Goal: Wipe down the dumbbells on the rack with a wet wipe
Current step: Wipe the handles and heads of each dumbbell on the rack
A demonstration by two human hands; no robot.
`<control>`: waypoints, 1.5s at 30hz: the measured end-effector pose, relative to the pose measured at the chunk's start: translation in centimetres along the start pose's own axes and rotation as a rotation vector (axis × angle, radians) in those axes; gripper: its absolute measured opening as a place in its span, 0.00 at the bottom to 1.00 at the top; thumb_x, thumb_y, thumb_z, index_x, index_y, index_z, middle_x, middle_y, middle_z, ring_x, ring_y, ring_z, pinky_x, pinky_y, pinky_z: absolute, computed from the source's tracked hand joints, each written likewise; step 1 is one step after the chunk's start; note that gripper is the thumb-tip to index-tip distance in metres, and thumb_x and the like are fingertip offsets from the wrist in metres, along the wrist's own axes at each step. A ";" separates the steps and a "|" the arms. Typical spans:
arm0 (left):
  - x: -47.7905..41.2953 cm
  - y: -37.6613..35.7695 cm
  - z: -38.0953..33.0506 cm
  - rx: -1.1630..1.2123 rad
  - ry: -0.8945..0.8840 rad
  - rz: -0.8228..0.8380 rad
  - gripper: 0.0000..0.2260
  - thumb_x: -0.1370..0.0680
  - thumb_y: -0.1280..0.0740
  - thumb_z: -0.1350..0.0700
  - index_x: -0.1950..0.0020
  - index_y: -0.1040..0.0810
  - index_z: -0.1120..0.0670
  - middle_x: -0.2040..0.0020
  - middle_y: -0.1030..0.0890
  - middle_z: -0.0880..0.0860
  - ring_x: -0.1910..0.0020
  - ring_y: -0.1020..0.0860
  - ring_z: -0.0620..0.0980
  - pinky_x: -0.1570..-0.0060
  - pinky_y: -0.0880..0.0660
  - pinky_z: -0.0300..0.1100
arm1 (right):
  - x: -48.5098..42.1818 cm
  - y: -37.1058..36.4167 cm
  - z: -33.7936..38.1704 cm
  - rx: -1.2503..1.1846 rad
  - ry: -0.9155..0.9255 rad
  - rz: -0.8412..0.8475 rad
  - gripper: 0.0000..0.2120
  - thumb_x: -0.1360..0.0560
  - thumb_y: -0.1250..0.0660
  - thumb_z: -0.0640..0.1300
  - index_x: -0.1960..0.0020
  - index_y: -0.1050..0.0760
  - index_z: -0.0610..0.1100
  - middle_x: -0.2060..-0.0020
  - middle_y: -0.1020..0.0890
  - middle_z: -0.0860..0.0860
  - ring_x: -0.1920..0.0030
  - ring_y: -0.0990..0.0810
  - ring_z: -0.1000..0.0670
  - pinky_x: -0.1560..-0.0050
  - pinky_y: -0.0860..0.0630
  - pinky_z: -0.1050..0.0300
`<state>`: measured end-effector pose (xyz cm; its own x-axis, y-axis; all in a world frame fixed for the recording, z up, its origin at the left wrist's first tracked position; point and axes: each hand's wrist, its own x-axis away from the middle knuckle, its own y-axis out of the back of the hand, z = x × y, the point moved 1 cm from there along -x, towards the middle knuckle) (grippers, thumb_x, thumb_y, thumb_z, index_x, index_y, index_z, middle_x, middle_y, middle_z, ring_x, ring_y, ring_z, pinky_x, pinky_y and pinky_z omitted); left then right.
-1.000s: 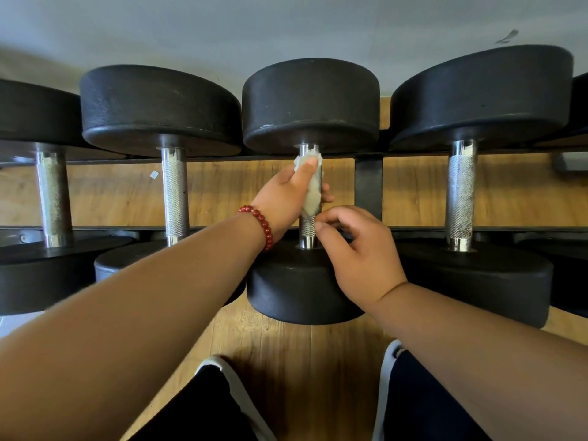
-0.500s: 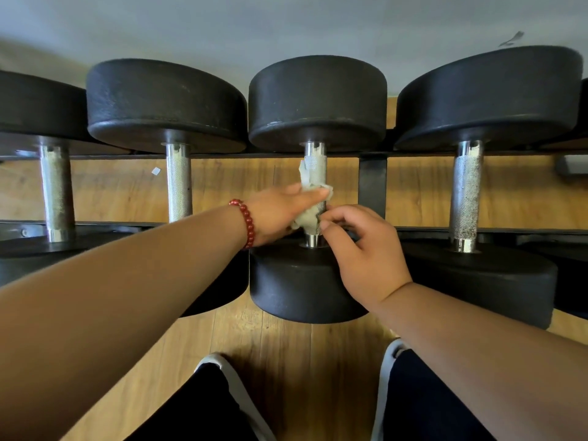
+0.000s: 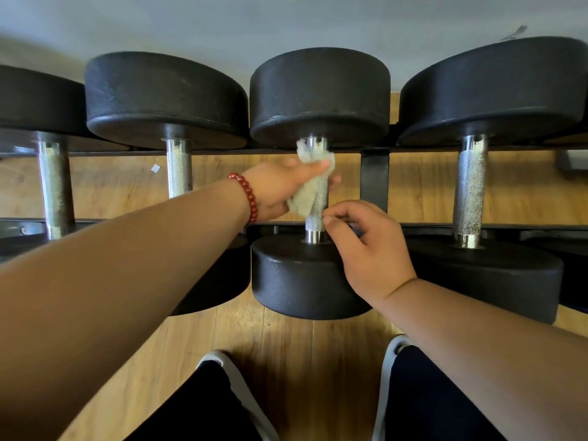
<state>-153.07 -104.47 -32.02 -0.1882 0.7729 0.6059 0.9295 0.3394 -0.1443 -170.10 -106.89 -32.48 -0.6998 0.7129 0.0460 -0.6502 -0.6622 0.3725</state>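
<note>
Black, round-headed weights fill the view: a row of dumbbells lying side by side across a dark metal rack point(image 3: 374, 173), their knurled chrome bars pointing away from us. We look down on the middle dumbbell point(image 3: 318, 100), which sits between the left dumbbell point(image 3: 165, 100) and the right dumbbell point(image 3: 493, 90). Another dumbbell point(image 3: 38, 100) is cut off at the left edge.

The left hand point(image 3: 280, 189), with a red bead bracelet point(image 3: 246, 195) on its wrist, is wrapped round the upper part of the middle dumbbell's handle point(image 3: 313, 218). Its fingers curl behind the bar, and it grips a crumpled, pale wet wipe point(image 3: 305, 198) against the metal. A tuft of the wipe sticks out above the hand, just beneath the far head.

The right hand point(image 3: 372, 249) hovers over the near head with its fingers curled — thumb and forefinger drawn together at the lower right side of the handle. We cannot tell whether they truly pinch the bar or only touch it.

Under the rack lies a wooden floor point(image 3: 286, 345), and a pale wall point(image 3: 286, 20) rises behind. At the bottom edge we see dark clothing point(image 3: 445, 402) with white trim.
</note>
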 end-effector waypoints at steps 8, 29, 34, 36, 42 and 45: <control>0.5 1.7 2.8 -0.432 0.158 0.113 0.29 0.32 0.26 0.36 0.42 0.23 0.56 0.46 0.17 0.53 0.43 0.20 0.51 0.40 0.24 0.48 | 0.0 0.0 -0.1 0.012 0.003 0.013 0.05 0.23 0.35 0.46 0.54 0.21 0.51 0.57 0.21 0.57 0.52 0.23 0.60 0.53 0.29 0.71; 2.7 0.6 2.4 -0.877 0.142 0.196 0.20 0.23 0.39 0.36 0.45 0.21 0.49 0.50 0.17 0.50 0.50 0.21 0.46 0.39 0.27 0.43 | 0.2 0.6 0.4 0.128 0.025 -0.002 0.15 0.29 0.42 0.58 0.54 0.26 0.48 0.56 0.26 0.58 0.51 0.27 0.56 0.54 0.32 0.71; 3.0 0.9 2.1 -0.965 0.238 0.210 0.27 0.26 0.37 0.32 0.35 0.25 0.49 0.43 0.19 0.48 0.42 0.22 0.49 0.33 0.30 0.49 | 1.1 0.3 -0.3 0.188 -0.104 -0.040 0.19 0.28 0.45 0.62 0.48 0.27 0.51 0.51 0.26 0.57 0.43 0.28 0.51 0.40 0.29 0.49; 3.0 0.3 2.0 -0.953 0.226 0.193 0.27 0.25 0.41 0.32 0.34 0.25 0.48 0.41 0.20 0.47 0.41 0.23 0.47 0.32 0.32 0.48 | 1.2 0.1 -0.7 0.145 -0.147 -0.032 0.14 0.24 0.41 0.57 0.47 0.26 0.49 0.50 0.26 0.55 0.43 0.28 0.51 0.41 0.29 0.52; 3.5 0.8 2.0 -0.910 0.259 0.189 0.17 0.24 0.36 0.37 0.50 0.20 0.49 0.48 0.17 0.50 0.45 0.20 0.49 0.35 0.28 0.49 | 1.5 0.7 -1.6 0.128 -0.079 0.064 0.17 0.29 0.42 0.62 0.49 0.27 0.52 0.53 0.27 0.61 0.47 0.27 0.56 0.49 0.34 0.72; 3.3 0.6 1.5 -0.968 0.295 0.181 0.20 0.25 0.37 0.35 0.48 0.20 0.51 0.47 0.18 0.50 0.44 0.21 0.49 0.34 0.30 0.50 | 1.5 0.7 -1.9 0.113 -0.052 0.056 0.19 0.30 0.44 0.63 0.51 0.26 0.51 0.53 0.25 0.58 0.49 0.26 0.57 0.51 0.33 0.73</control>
<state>-153.59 -100.93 -31.32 -0.0561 0.5627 0.8247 0.8180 -0.4477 0.3611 -172.16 -106.67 -33.90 -0.7157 0.6886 0.1167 -0.5711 -0.6731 0.4698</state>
